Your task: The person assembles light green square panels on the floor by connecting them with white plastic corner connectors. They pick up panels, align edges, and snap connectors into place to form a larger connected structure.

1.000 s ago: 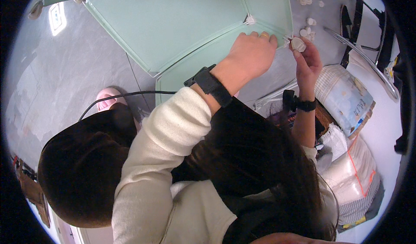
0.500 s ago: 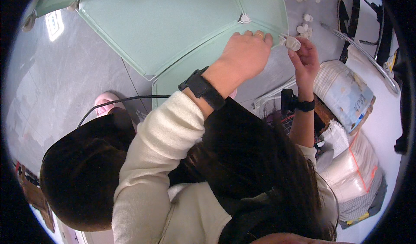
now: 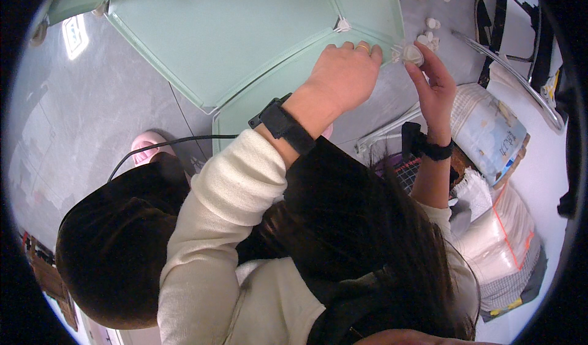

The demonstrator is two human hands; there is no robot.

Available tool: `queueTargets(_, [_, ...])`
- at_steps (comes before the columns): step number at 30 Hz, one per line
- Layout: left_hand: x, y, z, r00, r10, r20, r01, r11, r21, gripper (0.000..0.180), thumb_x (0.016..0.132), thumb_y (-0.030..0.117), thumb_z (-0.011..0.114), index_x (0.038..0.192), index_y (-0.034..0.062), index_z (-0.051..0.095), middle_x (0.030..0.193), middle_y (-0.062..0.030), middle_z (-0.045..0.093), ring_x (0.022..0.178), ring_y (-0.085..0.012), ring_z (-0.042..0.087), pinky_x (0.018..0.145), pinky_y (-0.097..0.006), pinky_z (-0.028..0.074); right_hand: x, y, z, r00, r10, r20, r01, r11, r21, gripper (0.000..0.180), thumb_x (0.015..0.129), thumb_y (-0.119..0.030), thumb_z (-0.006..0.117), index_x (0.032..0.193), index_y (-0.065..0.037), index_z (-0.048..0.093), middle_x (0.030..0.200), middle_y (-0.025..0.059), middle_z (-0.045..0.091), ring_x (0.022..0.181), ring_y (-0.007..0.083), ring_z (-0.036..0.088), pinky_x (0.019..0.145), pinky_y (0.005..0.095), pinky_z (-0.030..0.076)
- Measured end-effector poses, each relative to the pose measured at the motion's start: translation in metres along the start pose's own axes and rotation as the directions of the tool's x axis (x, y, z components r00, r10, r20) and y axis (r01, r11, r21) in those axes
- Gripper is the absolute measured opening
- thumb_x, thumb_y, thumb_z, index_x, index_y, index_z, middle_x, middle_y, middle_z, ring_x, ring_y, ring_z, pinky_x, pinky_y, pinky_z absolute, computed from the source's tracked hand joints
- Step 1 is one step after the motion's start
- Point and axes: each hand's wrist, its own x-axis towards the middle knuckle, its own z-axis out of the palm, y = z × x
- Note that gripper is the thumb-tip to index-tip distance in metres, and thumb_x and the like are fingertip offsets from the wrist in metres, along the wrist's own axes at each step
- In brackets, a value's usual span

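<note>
Pale green plastic panels (image 3: 226,33) stand joined at their edges, with a white connector (image 3: 343,25) at one seam. My left hand (image 3: 348,72) is closed over the upper edge of the lower panel (image 3: 229,115), knuckles up; its fingertips are hidden behind the edge. To its right, my right hand (image 3: 436,91) pinches a round white plastic connector (image 3: 413,55) between thumb and fingers. The connector's pronged side faces the panel corner beside my left hand; whether it touches the corner I cannot tell.
Several loose white connectors (image 3: 427,41) lie on the grey floor (image 3: 67,124) at the upper right. A bent metal tube frame (image 3: 520,78) stands beyond them. On the right are a blue-and-white package (image 3: 490,134) and a clear plastic bag (image 3: 490,247). A pink slipper (image 3: 147,146) is at the left.
My right hand has turned a little, with its fingers now higher round the connector's far side. My left hand stays on the panel edge.
</note>
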Motion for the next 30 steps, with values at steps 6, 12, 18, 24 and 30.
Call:
queueTargets(6, [0.001, 0.0, -0.001, 1.0, 0.01, -0.006, -0.01, 1.0, 0.016, 0.034, 0.079, 0.008, 0.053, 0.112, 0.0018, 0.055, 0.096, -0.0157, 0.063, 0.086, -0.0314, 0.065, 0.072, -0.04, 0.054, 0.005, -0.007, -0.007, 0.994, 0.094, 0.063, -0.089, 0.994, -0.066, 0.037, 0.083, -0.008, 0.07, 0.119, -0.004, 0.062, 0.098, 0.0025, 0.067, 0.083, 0.0088, 0.06, 0.075, 0.0237, 0.049])
queueTargets(12, [0.0, -0.001, 0.0, 0.999, 0.028, -0.034, -0.027, 0.999, 0.025, 0.035, 0.079, 0.008, 0.054, 0.112, 0.0015, 0.055, 0.095, -0.0144, 0.063, 0.085, -0.0304, 0.065, 0.07, -0.04, 0.054, 0.009, -0.008, -0.008, 0.984, 0.154, 0.089, -0.16, 0.986, 0.057, 0.038, 0.083, -0.008, 0.07, 0.12, -0.004, 0.062, 0.095, 0.002, 0.066, 0.084, 0.0078, 0.059, 0.076, 0.0228, 0.048])
queueTargets(18, [-0.001, -0.005, 0.0, 0.997, 0.066, -0.025, -0.065, 0.997, 0.042, 0.037, 0.079, 0.009, 0.053, 0.115, 0.0009, 0.054, 0.095, -0.014, 0.063, 0.084, -0.028, 0.065, 0.068, -0.039, 0.054, 0.001, -0.012, 0.0, 0.985, 0.171, -0.013, -0.171, 0.985, -0.028, 0.037, 0.083, -0.008, 0.071, 0.119, -0.003, 0.063, 0.093, 0.0017, 0.066, 0.083, 0.0072, 0.057, 0.075, 0.0216, 0.047])
queueTargets(24, [-0.002, -0.005, 0.0, 0.996, 0.085, -0.017, -0.084, 0.993, 0.083, 0.039, 0.08, 0.009, 0.053, 0.118, 0.0005, 0.054, 0.095, -0.014, 0.063, 0.084, -0.0268, 0.066, 0.067, -0.038, 0.054, -0.004, -0.007, 0.013, 0.99, 0.102, -0.097, -0.101, 0.995, 0.024, 0.038, 0.081, -0.008, 0.073, 0.118, -0.003, 0.063, 0.094, 0.0033, 0.067, 0.081, 0.0081, 0.059, 0.075, 0.0228, 0.049])
queueTargets(30, [0.0, -0.005, -0.002, 0.997, 0.074, -0.014, -0.073, 0.995, 0.074, 0.037, 0.08, 0.01, 0.054, 0.116, 0.0003, 0.054, 0.093, -0.0128, 0.063, 0.084, -0.0266, 0.066, 0.067, -0.038, 0.054, -0.001, -0.012, 0.015, 0.995, 0.037, -0.089, -0.05, 0.988, -0.145, 0.038, 0.08, -0.009, 0.073, 0.117, -0.004, 0.063, 0.099, 0.0088, 0.069, 0.081, 0.0105, 0.064, 0.074, 0.026, 0.052])
